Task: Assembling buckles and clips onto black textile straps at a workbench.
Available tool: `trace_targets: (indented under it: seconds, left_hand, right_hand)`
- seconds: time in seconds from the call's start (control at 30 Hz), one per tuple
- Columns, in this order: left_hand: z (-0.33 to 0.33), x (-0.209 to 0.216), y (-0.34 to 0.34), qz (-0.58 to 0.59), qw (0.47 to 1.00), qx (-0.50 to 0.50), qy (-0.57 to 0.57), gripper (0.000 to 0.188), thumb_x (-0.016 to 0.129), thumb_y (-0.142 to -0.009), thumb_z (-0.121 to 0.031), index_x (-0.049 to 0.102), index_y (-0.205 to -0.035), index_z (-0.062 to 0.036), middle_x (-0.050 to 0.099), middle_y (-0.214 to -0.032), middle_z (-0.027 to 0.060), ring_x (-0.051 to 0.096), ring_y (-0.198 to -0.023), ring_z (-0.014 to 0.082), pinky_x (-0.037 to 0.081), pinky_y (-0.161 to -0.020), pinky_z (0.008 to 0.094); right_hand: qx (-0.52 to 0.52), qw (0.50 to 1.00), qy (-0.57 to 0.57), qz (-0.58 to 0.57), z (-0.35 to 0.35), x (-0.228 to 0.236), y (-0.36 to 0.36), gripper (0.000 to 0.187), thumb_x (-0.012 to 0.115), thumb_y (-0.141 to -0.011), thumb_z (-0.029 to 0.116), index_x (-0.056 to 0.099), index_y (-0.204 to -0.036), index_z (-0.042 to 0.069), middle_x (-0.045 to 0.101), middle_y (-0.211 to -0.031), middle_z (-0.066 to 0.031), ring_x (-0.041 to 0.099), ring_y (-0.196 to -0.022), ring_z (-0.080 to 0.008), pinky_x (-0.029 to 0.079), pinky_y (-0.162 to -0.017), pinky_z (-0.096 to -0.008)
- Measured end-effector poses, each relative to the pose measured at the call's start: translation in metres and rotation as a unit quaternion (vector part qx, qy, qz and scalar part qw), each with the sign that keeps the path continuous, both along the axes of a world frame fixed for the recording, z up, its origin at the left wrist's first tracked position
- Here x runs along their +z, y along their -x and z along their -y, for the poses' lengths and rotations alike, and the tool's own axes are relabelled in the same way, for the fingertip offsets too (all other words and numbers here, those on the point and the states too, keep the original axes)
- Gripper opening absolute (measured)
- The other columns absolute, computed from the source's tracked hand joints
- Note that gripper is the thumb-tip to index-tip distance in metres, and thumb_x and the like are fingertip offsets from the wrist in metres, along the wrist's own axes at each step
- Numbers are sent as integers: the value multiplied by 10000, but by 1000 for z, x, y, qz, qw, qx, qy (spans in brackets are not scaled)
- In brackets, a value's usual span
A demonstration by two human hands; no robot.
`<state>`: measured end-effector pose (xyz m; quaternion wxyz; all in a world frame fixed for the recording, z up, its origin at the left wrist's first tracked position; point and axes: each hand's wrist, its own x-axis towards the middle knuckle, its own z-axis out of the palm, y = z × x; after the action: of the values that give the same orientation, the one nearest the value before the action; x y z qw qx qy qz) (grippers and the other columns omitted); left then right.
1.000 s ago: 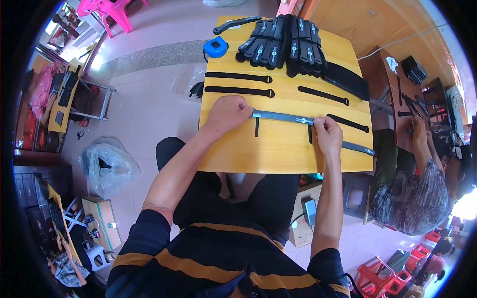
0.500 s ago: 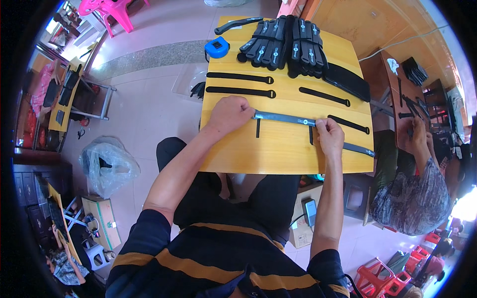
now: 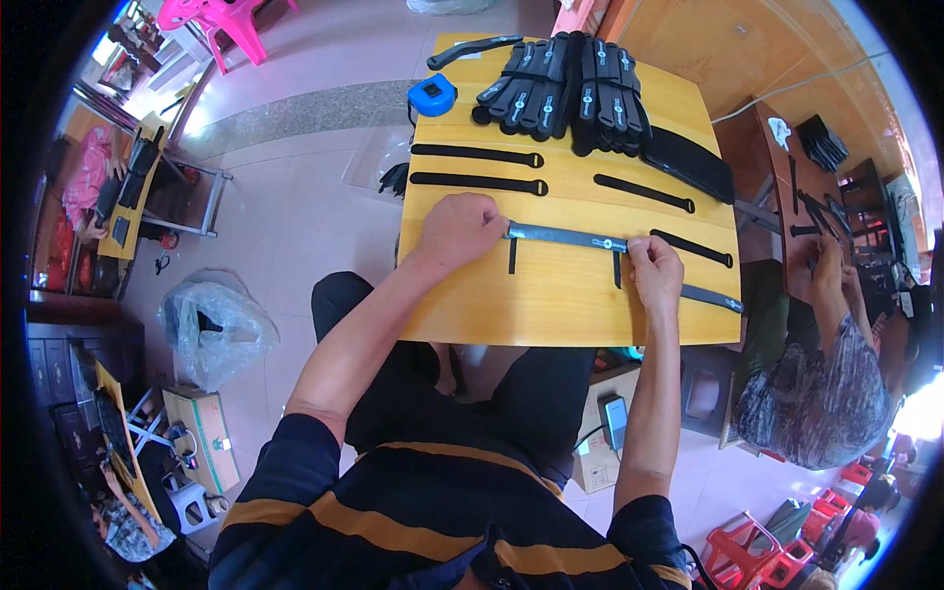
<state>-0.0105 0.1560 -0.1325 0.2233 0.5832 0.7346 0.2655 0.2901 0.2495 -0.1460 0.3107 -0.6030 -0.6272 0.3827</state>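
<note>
A dark grey strap (image 3: 560, 235) with a small white mark is stretched between my two hands, just over the yellow table (image 3: 472, 313). My left hand (image 3: 460, 230) is closed on its left end, and my right hand (image 3: 653, 265) pinches it near the mark. Past my right hand, a grey strap piece (image 3: 710, 298) runs to the table's right edge. Two short black strips (image 3: 512, 256) lie below the stretched strap. Thin black buckle-ended straps (image 3: 479, 184) lie flat beyond my left hand, and others (image 3: 644, 194) lie on the right.
Bundled black straps (image 3: 536, 88), a blue tape measure (image 3: 432, 95) and a flat black piece (image 3: 688, 165) occupy the table's far side. A co-worker (image 3: 821, 398) sits at a brown table on the right. A clear plastic bag (image 3: 216, 329) lies on the floor at left.
My hands and the stretched strap hold nearly the same place. The whole view has shifted very slightly.
</note>
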Motion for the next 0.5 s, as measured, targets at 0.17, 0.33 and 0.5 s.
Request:
trace_targets:
  seconds: [0.17, 0.33, 0.5]
  left_hand:
    - [1, -2, 1, -3, 1000, 1, -7, 246, 667, -833, -297, 715, -743, -73, 702, -792, 145, 683, -791, 355, 545, -735, 464]
    - [-4, 5, -6, -20, 1000, 3, 11, 239, 666, -830, -288, 716, -738, -73, 705, -790, 144, 687, -782, 353, 548, -719, 465]
    - [-3, 1, -3, -29, 1000, 10, 0, 219, 663, -827, -270, 717, -734, -79, 708, -780, 141, 688, -769, 353, 550, -713, 464]
  right_hand:
    - [3, 1000, -2, 4, 0, 0, 2, 236, 687, -942, 225, 686, -827, 19, 611, -636, -4, 516, -539, -75, 440, -528, -265]
    - [0, 999, -28, 25, -3, -6, -5, 268, 699, -924, 258, 679, -812, 15, 628, -640, -40, 548, -585, -109, 475, -596, -295]
    - [7, 996, -63, 64, -2, -4, 3, 281, 701, -918, 277, 680, -812, 17, 651, -655, -82, 585, -591, -159, 493, -621, -321]
